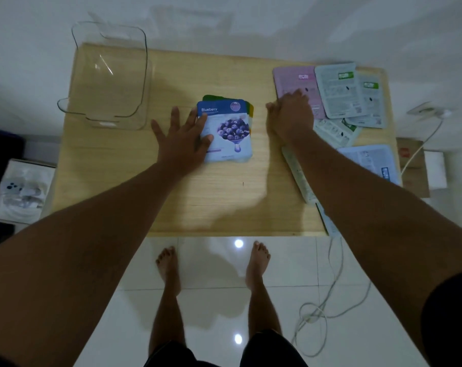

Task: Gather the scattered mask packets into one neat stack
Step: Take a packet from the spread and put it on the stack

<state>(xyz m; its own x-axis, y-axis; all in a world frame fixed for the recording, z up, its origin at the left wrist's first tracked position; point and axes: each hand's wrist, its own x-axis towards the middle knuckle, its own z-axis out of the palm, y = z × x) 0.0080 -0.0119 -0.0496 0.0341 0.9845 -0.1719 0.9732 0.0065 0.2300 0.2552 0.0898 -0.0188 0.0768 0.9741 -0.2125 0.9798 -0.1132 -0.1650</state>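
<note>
A small stack [225, 131] has been started near the middle of the worktop [171, 197]. Its top packet is blue and white with a blueberry picture, face up, and the corners of a green and a yellow packet peek out from beneath along its far and right sides, so the pile is not yet squared. The left hand [182, 139] lies flat and spread on the stack's left edge, fingers apart, pinning it rather than gripping it.

Most of the work is left. Toward the far right corner lie the loose packets, face down and overlapping: a pink packet [296, 80], two grey ones with green labels [338, 88] beside it, and another partly tucked under them nearer the person. A light blue packet [370, 160] sits at the right edge, and at least two more are half hidden under the right forearm near the front right corner. The right hand [290, 115] rests palm down on the near corner of the pink packet, fingers close together and pressed flat; it seems about to slide that packet toward the pile, but nothing is lifted.

A clear plastic bin [108, 75] stands empty on the far left corner, well apart from the packets.

By my judgement roughly three packets are gathered and seven or so remain.
</note>
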